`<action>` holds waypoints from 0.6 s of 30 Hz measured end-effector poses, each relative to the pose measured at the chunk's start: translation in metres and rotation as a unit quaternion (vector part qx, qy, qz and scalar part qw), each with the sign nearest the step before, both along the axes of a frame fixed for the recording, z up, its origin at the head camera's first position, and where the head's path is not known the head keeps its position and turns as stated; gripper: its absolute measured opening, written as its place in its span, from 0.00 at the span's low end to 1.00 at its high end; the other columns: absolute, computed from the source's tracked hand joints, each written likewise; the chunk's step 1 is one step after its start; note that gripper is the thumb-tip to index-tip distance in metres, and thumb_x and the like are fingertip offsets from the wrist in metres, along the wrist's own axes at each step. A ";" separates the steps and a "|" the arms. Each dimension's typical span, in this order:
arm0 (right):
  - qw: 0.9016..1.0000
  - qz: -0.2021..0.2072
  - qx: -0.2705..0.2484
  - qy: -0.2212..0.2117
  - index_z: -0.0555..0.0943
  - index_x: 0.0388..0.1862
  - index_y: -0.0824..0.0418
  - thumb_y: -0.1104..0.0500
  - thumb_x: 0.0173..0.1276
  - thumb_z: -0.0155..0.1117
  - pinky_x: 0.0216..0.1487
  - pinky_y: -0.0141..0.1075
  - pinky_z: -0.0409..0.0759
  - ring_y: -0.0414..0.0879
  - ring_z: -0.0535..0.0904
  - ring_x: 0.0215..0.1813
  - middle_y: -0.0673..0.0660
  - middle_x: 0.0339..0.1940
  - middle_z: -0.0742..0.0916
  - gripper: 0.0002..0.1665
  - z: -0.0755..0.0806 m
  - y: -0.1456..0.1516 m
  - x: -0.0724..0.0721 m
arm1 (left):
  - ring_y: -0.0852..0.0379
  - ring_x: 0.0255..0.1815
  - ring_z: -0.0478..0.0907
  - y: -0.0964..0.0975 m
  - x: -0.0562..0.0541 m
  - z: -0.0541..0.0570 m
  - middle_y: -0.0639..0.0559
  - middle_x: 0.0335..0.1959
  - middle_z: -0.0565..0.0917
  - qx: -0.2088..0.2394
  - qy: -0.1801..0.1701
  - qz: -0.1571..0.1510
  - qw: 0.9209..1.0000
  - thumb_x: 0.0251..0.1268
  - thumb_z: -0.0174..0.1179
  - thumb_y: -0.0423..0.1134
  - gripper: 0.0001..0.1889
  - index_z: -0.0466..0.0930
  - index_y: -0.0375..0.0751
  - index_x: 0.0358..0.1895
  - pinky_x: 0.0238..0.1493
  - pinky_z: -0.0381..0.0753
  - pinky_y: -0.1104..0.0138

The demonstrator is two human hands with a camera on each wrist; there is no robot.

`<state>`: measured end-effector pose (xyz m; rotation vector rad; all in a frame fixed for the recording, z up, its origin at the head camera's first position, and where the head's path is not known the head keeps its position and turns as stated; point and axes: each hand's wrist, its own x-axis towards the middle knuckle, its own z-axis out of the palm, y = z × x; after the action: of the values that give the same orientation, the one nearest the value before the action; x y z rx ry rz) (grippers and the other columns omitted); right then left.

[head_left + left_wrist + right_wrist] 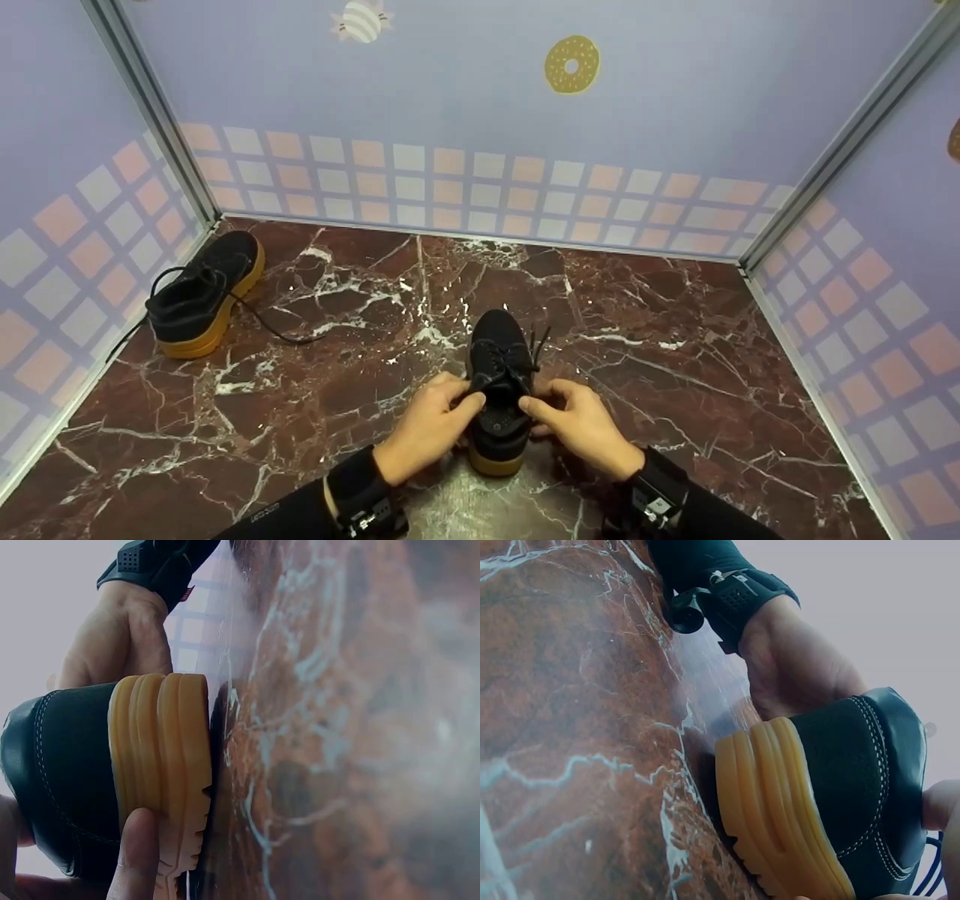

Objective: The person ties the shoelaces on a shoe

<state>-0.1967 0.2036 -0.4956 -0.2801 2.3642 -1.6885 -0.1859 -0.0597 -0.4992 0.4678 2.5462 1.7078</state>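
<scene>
A black lace-up shoe (496,334) with a tan sole stands on the floor in front of me, toe pointing away. My left hand (424,421) grips its left side, thumb on the collar. On the opposite side my right hand (585,424) holds the collar, its thumb at the edge of the opening. The laces (538,352) stick out to the right of the tongue. From behind, the left wrist view shows the stitched heel and thick ridged sole (169,742), with a left fingertip (139,840) against the sole. The right wrist view shows the heel (855,780) between both hands.
A second black shoe (184,309) with a tan sole stands by the left wall, its long lace (274,330) trailing over the floor. Lavender panels with a checked border (487,184) enclose the dark red marble floor (675,375) at the back, left and right.
</scene>
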 end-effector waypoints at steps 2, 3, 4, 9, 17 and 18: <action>1.000 -0.002 0.007 0.003 0.85 0.53 0.70 0.48 0.80 0.75 0.42 0.45 0.94 0.56 0.93 0.39 0.61 0.46 0.91 0.24 -0.001 0.001 0.000 | 0.53 0.40 0.80 0.000 0.000 0.000 0.45 0.46 0.82 0.002 -0.001 0.000 1.000 0.83 0.64 0.44 0.18 0.90 0.32 0.59 0.33 0.89 0.64; 1.000 -0.002 0.010 0.005 0.85 0.53 0.69 0.47 0.80 0.75 0.42 0.45 0.93 0.56 0.93 0.39 0.60 0.46 0.92 0.25 -0.002 0.001 0.000 | 0.54 0.41 0.80 0.000 -0.001 0.000 0.45 0.47 0.82 0.000 -0.002 0.001 1.000 0.82 0.64 0.44 0.19 0.90 0.32 0.59 0.33 0.89 0.65; 1.000 -0.003 0.010 0.005 0.85 0.54 0.69 0.46 0.79 0.76 0.41 0.44 0.93 0.57 0.93 0.39 0.60 0.45 0.92 0.25 -0.003 0.001 0.000 | 0.54 0.41 0.80 0.000 -0.001 -0.001 0.45 0.47 0.83 0.000 -0.001 0.001 1.000 0.82 0.64 0.45 0.19 0.90 0.32 0.59 0.33 0.88 0.65; 1.000 0.000 0.006 0.006 0.86 0.53 0.68 0.47 0.79 0.76 0.40 0.43 0.93 0.56 0.92 0.37 0.58 0.42 0.91 0.23 -0.005 0.002 0.000 | 0.56 0.35 0.81 -0.001 -0.001 -0.001 0.47 0.45 0.83 -0.008 0.004 0.001 1.000 0.82 0.65 0.47 0.19 0.91 0.33 0.57 0.32 0.88 0.65; 1.000 0.008 -0.019 0.002 0.85 0.50 0.70 0.50 0.83 0.71 0.39 0.44 0.93 0.58 0.92 0.35 0.64 0.38 0.91 0.21 -0.005 0.006 -0.005 | 0.55 0.45 0.81 -0.004 -0.006 0.001 0.49 0.46 0.84 -0.049 0.025 0.020 0.998 0.79 0.68 0.52 0.22 0.89 0.34 0.58 0.52 0.86 0.53; 1.000 0.006 -0.027 -0.003 0.85 0.49 0.70 0.50 0.84 0.70 0.39 0.45 0.93 0.59 0.92 0.36 0.64 0.38 0.91 0.21 -0.004 0.006 -0.006 | 0.54 0.46 0.82 -0.004 -0.006 0.002 0.49 0.46 0.84 -0.050 0.024 0.022 0.998 0.79 0.68 0.52 0.23 0.88 0.33 0.59 0.53 0.86 0.52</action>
<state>-0.2025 0.2098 -0.5001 -0.2956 2.3108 -1.7470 -0.1924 -0.0633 -0.4974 0.4546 2.6799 1.5906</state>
